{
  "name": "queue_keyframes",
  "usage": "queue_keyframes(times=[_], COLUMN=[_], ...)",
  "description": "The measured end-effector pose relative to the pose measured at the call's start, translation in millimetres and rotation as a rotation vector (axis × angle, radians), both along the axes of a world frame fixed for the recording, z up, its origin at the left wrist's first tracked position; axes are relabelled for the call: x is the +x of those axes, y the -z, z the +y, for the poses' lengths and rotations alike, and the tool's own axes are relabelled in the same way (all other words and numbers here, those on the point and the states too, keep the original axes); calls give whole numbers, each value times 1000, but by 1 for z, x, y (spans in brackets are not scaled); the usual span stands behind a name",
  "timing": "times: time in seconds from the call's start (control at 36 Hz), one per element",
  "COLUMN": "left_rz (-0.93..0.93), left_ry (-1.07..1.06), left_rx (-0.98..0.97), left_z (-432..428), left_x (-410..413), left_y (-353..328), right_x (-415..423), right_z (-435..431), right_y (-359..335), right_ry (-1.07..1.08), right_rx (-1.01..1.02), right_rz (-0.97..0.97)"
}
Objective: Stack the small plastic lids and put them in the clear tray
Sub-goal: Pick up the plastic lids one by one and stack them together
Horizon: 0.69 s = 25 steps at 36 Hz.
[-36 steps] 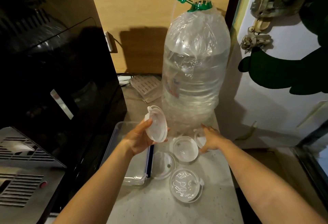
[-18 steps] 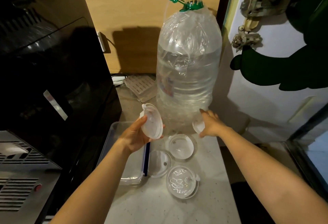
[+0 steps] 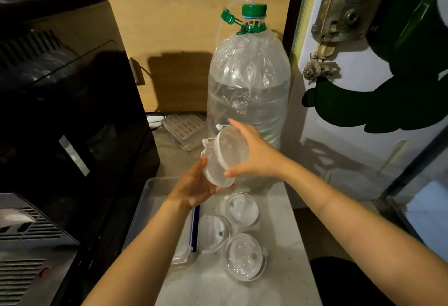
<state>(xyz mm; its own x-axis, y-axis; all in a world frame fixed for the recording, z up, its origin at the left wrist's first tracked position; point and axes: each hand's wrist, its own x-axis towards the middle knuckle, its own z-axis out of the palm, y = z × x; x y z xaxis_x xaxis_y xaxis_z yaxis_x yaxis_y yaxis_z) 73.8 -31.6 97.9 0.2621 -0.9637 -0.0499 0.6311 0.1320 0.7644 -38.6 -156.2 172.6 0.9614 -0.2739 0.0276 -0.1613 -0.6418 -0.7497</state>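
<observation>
- Two clear lids (image 3: 224, 157) are pinched by their rims, the left hand (image 3: 194, 188) curled beneath, the right hand (image 3: 254, 154) closed over the upper one
- Thin, light, slick plastic is judged; rim edges are best gripped
- Below the fingers three loose lids (image 3: 241, 211) lie; beside them, left, the clear tray (image 3: 155, 184)

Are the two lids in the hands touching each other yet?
Touching. In the head view the lid under the right hand is pressed onto the lid in the left hand; their rims overlap with no gap visible.
</observation>
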Motion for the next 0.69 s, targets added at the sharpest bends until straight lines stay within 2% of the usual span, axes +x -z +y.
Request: queue_keyframes(times=[0.47,0.69], left_rz=[-18,-74], left_ry=[-39,-69], left_rx=[-103,-74], left_z=[5,9], left_x=[4,4], left_y=[-9,-11], right_x=[8,15], right_z=[23,25], right_y=[5,14], right_ry=[-100,-124], right_rx=[-33,-40], right_rz=[-16,-21])
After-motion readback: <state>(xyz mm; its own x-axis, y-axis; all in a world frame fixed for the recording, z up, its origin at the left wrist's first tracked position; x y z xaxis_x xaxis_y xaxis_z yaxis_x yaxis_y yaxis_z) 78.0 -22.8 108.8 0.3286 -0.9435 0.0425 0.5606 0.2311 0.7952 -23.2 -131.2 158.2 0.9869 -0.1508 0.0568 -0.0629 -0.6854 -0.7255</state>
